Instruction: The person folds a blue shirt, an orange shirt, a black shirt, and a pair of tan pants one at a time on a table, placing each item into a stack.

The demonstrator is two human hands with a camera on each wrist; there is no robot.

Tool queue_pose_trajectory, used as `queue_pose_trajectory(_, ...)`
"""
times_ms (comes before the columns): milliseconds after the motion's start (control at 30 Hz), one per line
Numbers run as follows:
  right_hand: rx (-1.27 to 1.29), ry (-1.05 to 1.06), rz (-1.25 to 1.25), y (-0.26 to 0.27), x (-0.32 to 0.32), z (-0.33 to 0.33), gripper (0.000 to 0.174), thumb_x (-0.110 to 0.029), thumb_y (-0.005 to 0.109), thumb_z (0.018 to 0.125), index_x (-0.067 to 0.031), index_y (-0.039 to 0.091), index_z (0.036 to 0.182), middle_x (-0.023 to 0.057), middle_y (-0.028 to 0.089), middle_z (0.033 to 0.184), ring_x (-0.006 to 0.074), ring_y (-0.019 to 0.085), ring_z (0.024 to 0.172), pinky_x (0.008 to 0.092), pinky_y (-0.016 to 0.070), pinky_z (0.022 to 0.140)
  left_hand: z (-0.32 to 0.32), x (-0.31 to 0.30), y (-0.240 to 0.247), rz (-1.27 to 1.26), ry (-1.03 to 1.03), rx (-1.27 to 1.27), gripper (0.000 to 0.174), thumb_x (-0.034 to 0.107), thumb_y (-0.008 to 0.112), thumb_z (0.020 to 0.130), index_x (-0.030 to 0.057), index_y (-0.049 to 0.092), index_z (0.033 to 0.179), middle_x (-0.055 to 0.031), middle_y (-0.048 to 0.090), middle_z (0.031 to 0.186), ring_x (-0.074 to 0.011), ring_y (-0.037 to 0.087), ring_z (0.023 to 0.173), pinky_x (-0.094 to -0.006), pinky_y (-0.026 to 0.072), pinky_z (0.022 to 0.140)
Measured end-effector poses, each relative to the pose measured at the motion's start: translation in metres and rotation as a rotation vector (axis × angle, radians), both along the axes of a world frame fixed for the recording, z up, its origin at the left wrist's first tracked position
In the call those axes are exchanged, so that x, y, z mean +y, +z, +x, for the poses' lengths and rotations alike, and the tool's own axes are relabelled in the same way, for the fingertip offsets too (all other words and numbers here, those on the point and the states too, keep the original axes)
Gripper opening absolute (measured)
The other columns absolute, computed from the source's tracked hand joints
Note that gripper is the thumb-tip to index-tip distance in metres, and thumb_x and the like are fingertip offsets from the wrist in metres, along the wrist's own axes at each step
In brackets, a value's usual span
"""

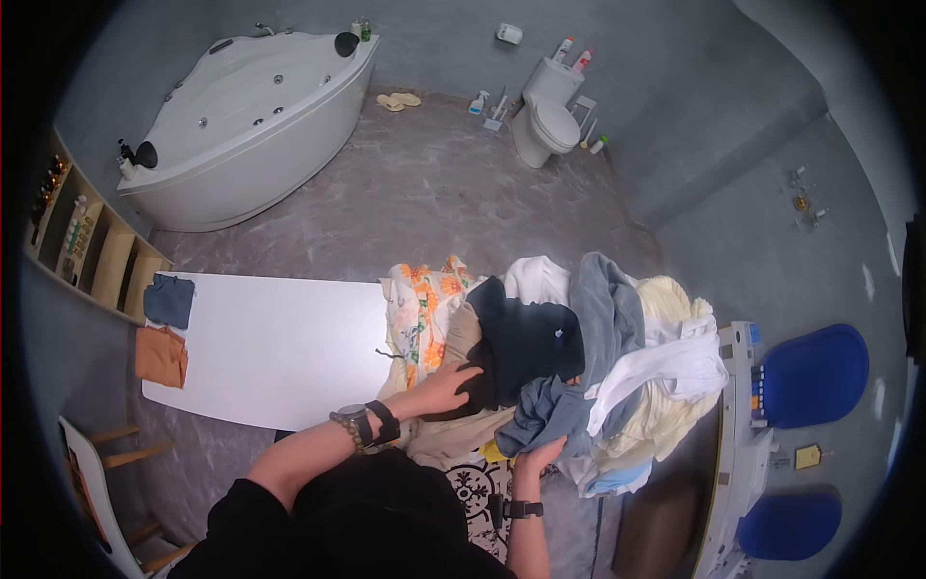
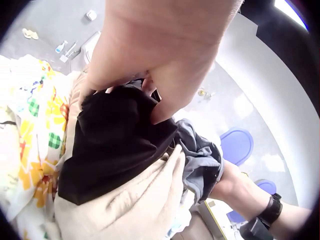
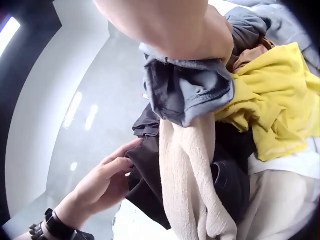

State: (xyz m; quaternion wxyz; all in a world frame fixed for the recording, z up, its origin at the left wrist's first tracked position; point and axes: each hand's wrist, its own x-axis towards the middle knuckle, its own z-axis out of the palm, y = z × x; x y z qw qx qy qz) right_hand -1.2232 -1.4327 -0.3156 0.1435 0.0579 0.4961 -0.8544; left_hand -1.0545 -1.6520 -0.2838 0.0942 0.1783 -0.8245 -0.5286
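Note:
A large heap of clothes covers the right part of the white table [image 1: 280, 338]. My left hand [image 1: 444, 391] pinches a black garment [image 2: 115, 135] between thumb and fingers, beside a floral cloth [image 1: 424, 309] and over beige fabric [image 2: 125, 215]. My right hand [image 1: 542, 455] grips a grey-blue garment [image 1: 542, 410], whose opening hangs below the hand in the right wrist view [image 3: 190, 92]. Next to it lie a yellow cloth [image 3: 280, 95] and a cream knit piece [image 3: 185, 175]. In the right wrist view the fingertips of my right hand are hidden.
Folded grey [image 1: 169, 301] and orange [image 1: 161, 356] cloths lie at the table's left end. White and pale yellow garments [image 1: 666, 367] spread at the right. Two blue chairs [image 1: 815, 376] stand at far right, a white chair [image 1: 92, 482] at lower left. Behind are a bathtub [image 1: 260, 125] and toilet [image 1: 548, 116].

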Motion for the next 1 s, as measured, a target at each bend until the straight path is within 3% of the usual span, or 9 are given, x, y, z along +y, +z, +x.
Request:
queue_pose_trajectory(133, 0.037, -0.204, 0.457, 0.055, -0.038, 0.016, 0.043, -0.023, 0.055, 0.094, 0.0035, 0.049, 0.128, 0.0135, 0.057, 0.123, 0.0227, 0.055, 0.11, 0.0355, 0.0428, 0.097, 0.014, -0.005, 0.004, 0.051, 0.057, 0.027, 0.054, 0.012, 0.06, 0.083, 0.0067, 0.045, 0.135, -0.0221, 0.048, 0.122, -0.0377, 0.047, 0.116, -0.0393, 0.0397, 0.101)
queue_pose_trajectory(267, 0.108, 0.051, 0.34, 0.035, -0.013, -0.03, 0.033, 0.001, 0.064, 0.084, 0.0052, 0.056, 0.116, 0.011, 0.064, 0.106, 0.0187, 0.062, 0.092, 0.0303, 0.0498, 0.082, 0.037, -0.004, 0.016, 0.01, 0.121, 0.008, 0.051, 0.011, 0.058, 0.085, 0.0071, 0.046, 0.134, -0.0201, 0.044, 0.125, -0.0364, 0.046, 0.118, -0.0384, 0.0403, 0.101)
queue_pose_trajectory(500, 0.226, 0.277, 0.049, 0.15, -0.059, -0.009, 0.014, -0.006, 0.063, 0.091, 0.0008, 0.06, 0.103, 0.0062, 0.066, 0.098, 0.0129, 0.062, 0.084, 0.0267, 0.0492, 0.076, 0.039, -0.003, 0.09, -0.055, 0.012, 0.141, 0.054, 0.011, 0.058, 0.088, 0.0078, 0.04, 0.139, -0.0177, 0.039, 0.13, -0.0326, 0.044, 0.121, -0.0362, 0.0382, 0.104)
queue_pose_trajectory(600, 0.501, 0.546, 0.128, 0.183, -0.076, 0.021, 0.014, -0.014, 0.067, 0.089, -0.0011, 0.062, 0.09, -0.0041, 0.058, 0.08, 0.0034, 0.047, 0.07, 0.0185, 0.0368, 0.065, 0.042, -0.003, 0.139, -0.064, 0.088, 0.266, 0.077, 0.017, 0.064, 0.086, 0.011, 0.021, 0.149, -0.0197, 0.031, 0.139, -0.0358, 0.038, 0.128, -0.0388, 0.0382, 0.104)
queue_pose_trajectory(633, 0.507, 0.554, 0.115, 0.195, -0.082, 0.037, 0.014, -0.014, 0.067, 0.089, -0.0011, 0.062, 0.09, -0.0041, 0.058, 0.08, 0.0034, 0.047, 0.07, 0.0185, 0.0368, 0.065, 0.047, -0.004, 0.146, -0.064, 0.129, 0.324, 0.069, 0.017, 0.064, 0.085, 0.0085, 0.032, 0.145, -0.0188, 0.03, 0.141, -0.0367, 0.035, 0.13, -0.0401, 0.037, 0.105)
queue_pose_trajectory(733, 0.636, 0.808, 0.176, 0.212, -0.103, 0.082, 0.016, -0.016, 0.066, 0.09, -0.0002, 0.063, 0.089, -0.0066, 0.055, 0.076, 0.0022, 0.044, 0.069, 0.0185, 0.0354, 0.063, 0.082, -0.026, 0.148, -0.23, 0.128, 0.343, 0.051, 0.018, 0.064, 0.086, 0.0022, 0.048, 0.131, -0.0181, 0.043, 0.136, -0.0348, 0.042, 0.127, -0.0382, 0.0371, 0.106)
queue_pose_trajectory(800, 0.61, 0.772, 0.174, 0.213, -0.125, 0.109, 0.016, -0.015, 0.064, 0.091, 0.0004, 0.062, 0.09, -0.0063, 0.054, 0.076, 0.0022, 0.044, 0.069, 0.0186, 0.035, 0.063, 0.119, -0.043, 0.153, -0.121, 0.13, 0.247, 0.026, 0.008, 0.06, 0.082, -0.0031, 0.059, 0.105, -0.0196, 0.059, 0.107, -0.0378, 0.056, 0.103, -0.039, 0.0473, 0.088)
queue_pose_trajectory(900, 0.565, 0.695, 0.197, 0.205, -0.155, 0.144, 0.015, -0.012, 0.061, 0.094, 0.0019, 0.062, 0.089, -0.0039, 0.059, 0.08, 0.0021, 0.047, 0.073, 0.0174, 0.0373, 0.068, 0.187, -0.08, 0.154, -0.352, 0.278, 0.279, 0.016, -0.002, 0.054, 0.076, -0.0059, 0.055, 0.091, -0.0202, 0.058, 0.083, -0.04, 0.057, 0.079, -0.0428, 0.0464, 0.07)
queue_pose_trajectory(1000, 0.585, 0.715, 0.272, 0.187, -0.18, 0.176, 0.017, -0.014, 0.063, 0.093, 0.0019, 0.063, 0.088, -0.0041, 0.059, 0.079, 0.0023, 0.047, 0.072, 0.0174, 0.038, 0.068, 0.256, -0.113, 0.189, -0.136, 0.388, 0.396, 0.014, -0.009, 0.047, 0.07, -0.0072, 0.051, 0.084, -0.0203, 0.052, 0.078, -0.0351, 0.052, 0.074, -0.0391, 0.0428, 0.067)
